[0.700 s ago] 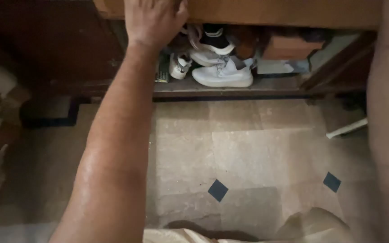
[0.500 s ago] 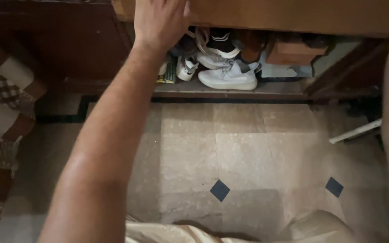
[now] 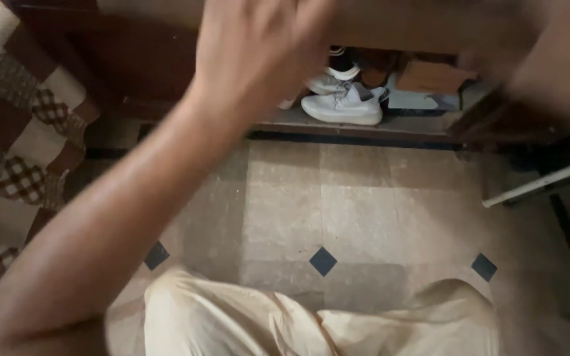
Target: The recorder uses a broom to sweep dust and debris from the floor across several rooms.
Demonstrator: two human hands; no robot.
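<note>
Fingers of left hand (image 3: 258,56) spread, blurred, holding nothing, just above white sneaker (image 3: 342,107) on low shelf (image 3: 364,128); right hand's grip unclear. Best approach: reach under the wooden edge.

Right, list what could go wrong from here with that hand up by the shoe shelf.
1. The left hand is motion-blurred and hides part of the low shelf, so it may knock the wooden edge above it.
2. The white sneaker sits near the shelf's front edge; a careless grab could drag it onto the tiled floor.
3. The right hand is only a blur at the frame's edge, so its position is unclear.
</note>
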